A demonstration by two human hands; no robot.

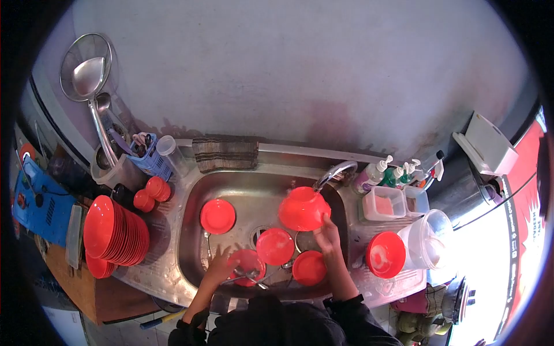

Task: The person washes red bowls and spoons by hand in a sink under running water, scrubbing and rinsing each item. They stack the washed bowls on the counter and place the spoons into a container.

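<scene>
Under the faucet (336, 172), my right hand (328, 236) grips a red bowl (303, 209) by its lower right edge, and the bowl is tipped. My left hand (218, 267) is low in the sink with its fingers spread, at the left edge of another red bowl (249, 264) that has spoons (254, 279) in and across it. A red dish (218, 217) lies at the sink's left, with a spoon (208, 245) below it. Near the drain sit a soapy red dish (275, 246) and a red bowl (310, 268).
Left of the steel sink (190, 202) stands a tall stack of red bowls (115, 230), beside a blue basket (153, 161) and a tub of ladles (118, 173). On the right are pump bottles (372, 175), plastic containers (384, 203), a sudsy red bowl (385, 254) and a clear bucket (427, 239).
</scene>
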